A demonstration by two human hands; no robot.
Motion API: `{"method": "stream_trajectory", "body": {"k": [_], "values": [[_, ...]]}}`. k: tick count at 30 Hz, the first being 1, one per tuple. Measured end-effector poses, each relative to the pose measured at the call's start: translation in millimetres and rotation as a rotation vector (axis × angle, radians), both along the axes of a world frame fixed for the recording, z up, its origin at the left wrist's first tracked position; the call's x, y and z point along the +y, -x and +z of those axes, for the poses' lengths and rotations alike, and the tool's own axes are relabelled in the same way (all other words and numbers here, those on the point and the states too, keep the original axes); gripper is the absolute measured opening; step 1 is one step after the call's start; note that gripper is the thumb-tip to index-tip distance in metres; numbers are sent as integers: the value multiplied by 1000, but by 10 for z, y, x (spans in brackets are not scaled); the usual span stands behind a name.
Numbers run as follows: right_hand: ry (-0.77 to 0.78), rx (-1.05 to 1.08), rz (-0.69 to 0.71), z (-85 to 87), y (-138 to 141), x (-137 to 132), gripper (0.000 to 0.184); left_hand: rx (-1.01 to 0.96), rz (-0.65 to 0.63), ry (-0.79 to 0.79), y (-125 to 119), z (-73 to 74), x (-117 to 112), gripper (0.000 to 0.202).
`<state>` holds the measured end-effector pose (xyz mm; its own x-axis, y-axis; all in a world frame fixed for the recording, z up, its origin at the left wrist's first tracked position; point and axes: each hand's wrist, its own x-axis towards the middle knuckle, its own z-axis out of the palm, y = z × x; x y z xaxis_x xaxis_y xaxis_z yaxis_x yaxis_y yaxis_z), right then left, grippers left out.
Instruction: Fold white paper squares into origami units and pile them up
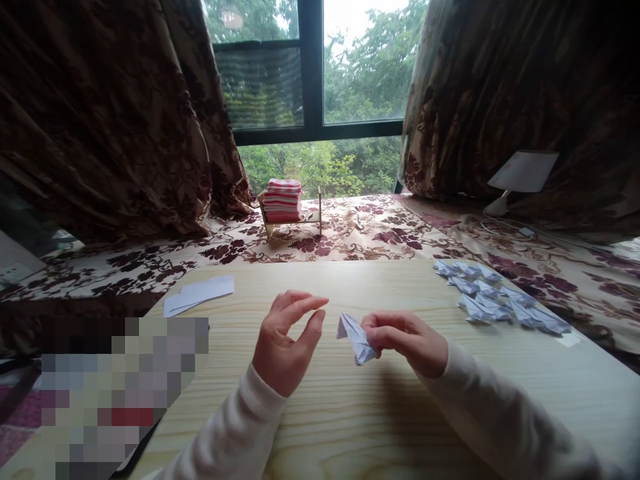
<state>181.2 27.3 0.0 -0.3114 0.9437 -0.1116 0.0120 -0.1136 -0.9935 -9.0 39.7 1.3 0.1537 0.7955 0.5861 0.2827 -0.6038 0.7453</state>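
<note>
Between the thumb and fingers of my right hand (407, 337) is a folded white paper piece (357, 339), an origami shape with pointed flaps. It is held above the wooden table (320, 427). Just left of it, apart from the paper, my left hand (290, 340) has its thumb and fingers parted with nothing between them. At the table's right side lie several similar folded paper pieces (485, 310) in loose rows. A small stack of flat white paper sheets (200, 295) rests at the table's far left.
Behind the table, a small wooden stand (295, 221) holds folded red-and-white striped cloths (283, 200) on the flowered window-seat cover (360, 233). A white lamp (523, 172) stands at the back right with its cord. A blurred-out area covers the table's left edge.
</note>
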Motion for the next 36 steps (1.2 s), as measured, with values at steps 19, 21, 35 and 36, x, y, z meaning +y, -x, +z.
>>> {"method": "stream_trajectory", "body": {"k": [19,21,35,36], "values": [[245,208,38,16,4,-13,11,-16,-296,195,-31,6,-79,19],[241,189,47,29,1,-19,11,-27,-295,208,-37,18,-85,17],[101,122,52,-1,-34,-10,25,66,-213,-6,-39,38,-82,11],[60,103,24,-3,-40,-7,29,83,-176,-81,-36,38,-76,13]]}}
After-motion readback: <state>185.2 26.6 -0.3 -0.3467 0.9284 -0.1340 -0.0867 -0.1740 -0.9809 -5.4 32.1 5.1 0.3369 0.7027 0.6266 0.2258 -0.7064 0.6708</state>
